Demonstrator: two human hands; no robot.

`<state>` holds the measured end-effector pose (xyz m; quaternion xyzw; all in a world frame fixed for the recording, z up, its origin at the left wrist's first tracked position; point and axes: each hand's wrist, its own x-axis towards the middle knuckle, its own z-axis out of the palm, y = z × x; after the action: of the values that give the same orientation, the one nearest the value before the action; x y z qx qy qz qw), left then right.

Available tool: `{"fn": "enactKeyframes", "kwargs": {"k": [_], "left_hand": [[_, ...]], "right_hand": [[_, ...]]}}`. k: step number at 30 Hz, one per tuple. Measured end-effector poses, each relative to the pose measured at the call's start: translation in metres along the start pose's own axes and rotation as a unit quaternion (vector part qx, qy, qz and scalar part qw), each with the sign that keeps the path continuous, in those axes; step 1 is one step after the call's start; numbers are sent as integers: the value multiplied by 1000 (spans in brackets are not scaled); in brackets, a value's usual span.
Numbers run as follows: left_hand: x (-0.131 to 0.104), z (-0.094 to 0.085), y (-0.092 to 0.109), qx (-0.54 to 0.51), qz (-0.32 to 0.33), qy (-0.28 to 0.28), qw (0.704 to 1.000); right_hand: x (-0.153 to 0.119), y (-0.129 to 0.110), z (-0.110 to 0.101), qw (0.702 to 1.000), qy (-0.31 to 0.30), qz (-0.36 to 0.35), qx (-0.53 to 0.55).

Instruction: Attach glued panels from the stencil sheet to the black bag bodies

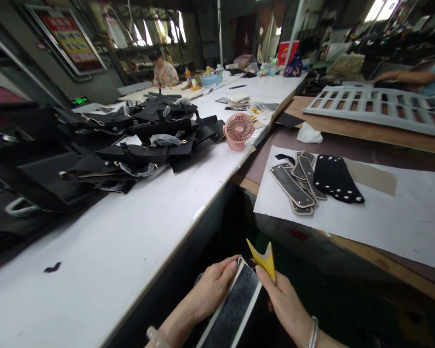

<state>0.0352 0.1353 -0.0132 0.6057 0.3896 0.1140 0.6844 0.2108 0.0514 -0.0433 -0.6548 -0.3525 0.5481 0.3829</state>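
Note:
Low in the middle of the head view is a long dark panel with pale edges [235,304], tilted with its far end up. My left hand [213,285] is closed on the panel's upper left edge, thumb on top. In my right hand [284,299], at the panel's upper right corner, is a yellow piece with a curved notch [264,258], pinched under the thumb. Whether the right fingers also touch the panel is hidden. On white paper to the right lie several dark, pale-rimmed strips [293,186] beside black pieces with white squares [335,179].
Several black bags [155,150] crowd the long white table [137,246] on the left. A pink fan [239,130] stands near its edge. White cloth [310,133] and a pale slatted rack [377,106] are at right. Other people sit at the back and right.

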Motion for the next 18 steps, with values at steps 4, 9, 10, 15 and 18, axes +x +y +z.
{"fn": "enactKeyframes", "kwargs": {"k": [4,9,10,15,18], "left_hand": [[0,0,3,16,5,-3,1000],[-2,2,5,19,2,-5,1000],[-2,2,5,28,-1,3,1000],[-5,4,2,60,1,29,998],[-6,5,4,65,0,42,997]], "right_hand": [[-4,7,1,996,29,-75,-31],[6,9,-8,996,-44,-34,68],[12,9,-9,992,-77,-4,101],[65,7,-2,955,-183,217,92],[100,7,9,936,-219,274,16]]}}
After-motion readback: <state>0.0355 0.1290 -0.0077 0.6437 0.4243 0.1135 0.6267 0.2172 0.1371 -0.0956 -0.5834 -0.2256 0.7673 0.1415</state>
